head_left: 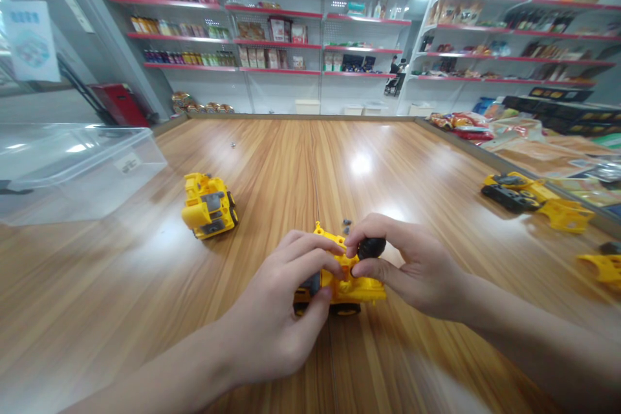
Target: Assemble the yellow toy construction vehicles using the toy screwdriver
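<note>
Wooden tabletop [121, 284] | yellow toy truck [347, 288], black wheels [345, 309] | left hand [274, 301], right hand [410, 265]: grips closed on it

Before us on the wooden table [291, 162] lies a toy truck [361, 290], with a toy loader [209, 206] and a plastic bin [72, 174] leftward.

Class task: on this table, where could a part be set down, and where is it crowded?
Table wood shows between the clear bin and left hand, and beyond the yellow toy toward the far edge. It is crowded around the held toy, with screws beside it, and at right among yellow parts.
</note>
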Tool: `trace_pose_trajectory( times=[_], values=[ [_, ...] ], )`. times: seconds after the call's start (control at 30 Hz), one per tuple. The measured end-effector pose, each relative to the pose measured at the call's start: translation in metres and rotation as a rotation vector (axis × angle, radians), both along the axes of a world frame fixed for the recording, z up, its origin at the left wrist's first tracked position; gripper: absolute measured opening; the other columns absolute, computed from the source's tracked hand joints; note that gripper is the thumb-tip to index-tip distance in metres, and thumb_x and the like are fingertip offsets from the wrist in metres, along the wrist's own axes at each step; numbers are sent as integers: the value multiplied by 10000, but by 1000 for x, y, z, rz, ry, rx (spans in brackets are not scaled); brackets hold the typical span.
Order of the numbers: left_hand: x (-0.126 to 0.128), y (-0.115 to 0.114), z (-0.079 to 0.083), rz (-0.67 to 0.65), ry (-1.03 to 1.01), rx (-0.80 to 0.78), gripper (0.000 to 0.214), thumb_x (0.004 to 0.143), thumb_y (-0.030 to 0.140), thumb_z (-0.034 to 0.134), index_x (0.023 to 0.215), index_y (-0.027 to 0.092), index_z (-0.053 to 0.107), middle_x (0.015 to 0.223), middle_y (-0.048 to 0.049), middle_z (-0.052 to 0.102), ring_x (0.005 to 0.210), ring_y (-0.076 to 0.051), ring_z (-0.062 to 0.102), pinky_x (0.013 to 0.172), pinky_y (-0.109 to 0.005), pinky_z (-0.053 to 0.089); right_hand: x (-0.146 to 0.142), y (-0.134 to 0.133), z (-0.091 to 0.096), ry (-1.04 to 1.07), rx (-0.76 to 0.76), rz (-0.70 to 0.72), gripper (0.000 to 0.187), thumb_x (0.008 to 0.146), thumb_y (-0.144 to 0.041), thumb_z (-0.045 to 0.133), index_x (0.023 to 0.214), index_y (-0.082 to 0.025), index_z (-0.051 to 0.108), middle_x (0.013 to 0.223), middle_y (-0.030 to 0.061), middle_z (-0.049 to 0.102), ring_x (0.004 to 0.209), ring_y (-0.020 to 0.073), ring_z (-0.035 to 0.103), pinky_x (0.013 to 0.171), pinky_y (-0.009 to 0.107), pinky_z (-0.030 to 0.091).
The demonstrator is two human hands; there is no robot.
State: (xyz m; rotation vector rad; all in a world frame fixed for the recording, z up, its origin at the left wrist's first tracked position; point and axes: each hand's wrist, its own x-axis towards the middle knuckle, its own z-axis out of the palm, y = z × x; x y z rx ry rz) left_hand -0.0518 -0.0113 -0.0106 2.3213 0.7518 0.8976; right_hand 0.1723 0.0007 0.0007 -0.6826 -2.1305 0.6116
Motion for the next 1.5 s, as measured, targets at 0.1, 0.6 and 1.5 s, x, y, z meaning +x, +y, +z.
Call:
trace_pose_trajectory(
  times=[0.1, 0.6, 1.5],
  values=[
    [-1, 0, -1, 28, -3, -70, 284, 793, 40, 528, 1021, 206, 498, 1099, -52, 562, 1031, -192, 534, 921, -374, 465, 0, 0, -1, 21, 22, 40, 227, 884, -191, 670, 1101, -176, 604, 927, 34, 649, 851, 141, 618, 763, 292, 517],
    [-2, 2, -1, 77, 73, -183, 474, 791, 101, 569, 1223, 220, 414, 1191, -87, 543, 1053, -227, 546, 920, -414, 469, -1, 2, -5, 93, -58, 82, 299, 866, -156, 688, 1157, -161, 618, 944, 35, 653, 854, 127, 629, 777, 271, 516],
    [-2, 3, -1, 47, 70, -146, 469, 818, 91, 556, 1244, 244, 436, 1207, -60, 544, 1118, -193, 532, 984, -377, 468, -6, -4, -7, 42, 6, -120, 361, 836, -220, 734, 1178, -201, 622, 972, 13, 689, 876, 120, 647, 813, 247, 519]
  ],
)
